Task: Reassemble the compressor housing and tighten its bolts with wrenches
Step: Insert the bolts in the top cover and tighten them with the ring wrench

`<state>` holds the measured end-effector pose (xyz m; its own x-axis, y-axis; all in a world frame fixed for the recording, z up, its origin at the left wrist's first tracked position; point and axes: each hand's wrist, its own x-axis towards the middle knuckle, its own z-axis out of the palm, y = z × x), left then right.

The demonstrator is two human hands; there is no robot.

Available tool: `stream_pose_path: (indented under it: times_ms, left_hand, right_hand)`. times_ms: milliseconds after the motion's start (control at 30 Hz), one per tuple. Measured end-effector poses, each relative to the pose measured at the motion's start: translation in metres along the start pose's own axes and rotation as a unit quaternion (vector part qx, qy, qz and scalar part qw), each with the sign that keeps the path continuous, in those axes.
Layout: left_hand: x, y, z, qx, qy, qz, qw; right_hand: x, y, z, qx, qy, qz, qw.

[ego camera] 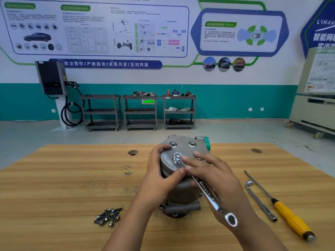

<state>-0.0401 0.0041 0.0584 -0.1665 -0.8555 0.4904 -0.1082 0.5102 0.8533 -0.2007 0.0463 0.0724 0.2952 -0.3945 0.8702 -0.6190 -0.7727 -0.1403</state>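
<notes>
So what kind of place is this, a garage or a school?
Probably an automotive training workshop: car-technology posters cover the wall, a wall-mounted charger hangs beside parts carts, and a compressor sits on the wooden workbench.

Centre of the light wooden table top is obstructed. The grey metal compressor housing stands upright there. The left hand grips its top rim from the left. The right hand holds a chrome ring-ended wrench, which slopes from a top bolt down to the near right.

The right-hand approach is narrowed by a steel L-shaped socket wrench and a yellow-handled screwdriver. They lie diagonally, side by side, near the housing but apart from it.

At near left, a heap of dark loose bolts lies beside the left forearm.

Bare wood shows across the left side, broken by a small round hole, and at far right around a second round hole.
</notes>
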Motion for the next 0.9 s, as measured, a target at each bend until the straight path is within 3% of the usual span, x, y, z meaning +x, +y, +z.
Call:
stream_pose_path:
  times_ms: [167,433,567,700,800,900]
  left_hand:
    - [0.002,-0.006,0.003,-0.003,0.009,-0.006,1.000]
    - [0.010,-0.007,0.008,0.001,0.014,0.011,1.000]
    - [0.002,0.002,0.008,0.038,0.012,0.003,0.999]
    - [-0.001,0.008,0.007,0.012,0.013,0.012,1.000]
    - [-0.002,0.007,0.006,0.001,0.001,0.009,1.000]
    - [-0.002,0.006,0.005,0.011,0.006,0.004,1.000]
  right_hand:
    - [0.017,-0.003,-0.002,-0.086,-0.015,-0.093,0.992]
    - [0.061,-0.018,0.007,-0.105,-0.065,-0.135,0.983]
    - [0.074,-0.018,0.017,-0.149,-0.101,-0.027,0.983]
    - [0.085,-0.004,0.032,-0.087,-0.079,0.133,0.984]
    - [0.088,0.012,0.032,-0.036,-0.076,0.247,0.965]
    - [0.078,0.028,0.029,-0.137,-0.081,0.287,0.944]
